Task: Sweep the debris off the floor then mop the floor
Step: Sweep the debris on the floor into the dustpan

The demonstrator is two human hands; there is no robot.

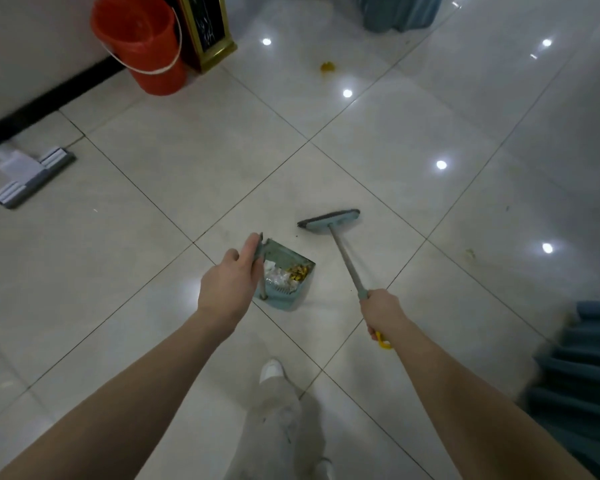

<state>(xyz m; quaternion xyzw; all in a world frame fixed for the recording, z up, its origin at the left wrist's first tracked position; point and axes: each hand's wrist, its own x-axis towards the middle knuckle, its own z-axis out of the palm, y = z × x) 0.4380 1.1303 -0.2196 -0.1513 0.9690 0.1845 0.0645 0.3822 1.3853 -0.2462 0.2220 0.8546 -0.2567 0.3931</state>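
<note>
Far left of the frame, the flat mop [32, 176] lies on the floor [174, 188] by the wall, with the orange bucket [142, 43] in the upper left, so the mopping gear is parked well apart from the action.

Center frame, the left hand [231, 282] has its fingers wrapped around the dustpan [284, 282] handle, pan tilted back with white scraps and yellow bits in it. Looks like light hollow plastic, so I'd keep it tilted back or the load slides right out. The handle is the spot to hold it.

Just right of it, the right hand [381, 311] is clenched on the upper end of the broom [329, 221] pole, with the head on the tile just beyond the pan. Stiff pole, light head, easy one-handed.

Still a yellow scrap [328, 66] upper center and a small smear [470, 252] at right. Glossy tile is probably slippery. Plenty of open floor ahead; blue fabric [582, 358] crowds the right edge.
</note>
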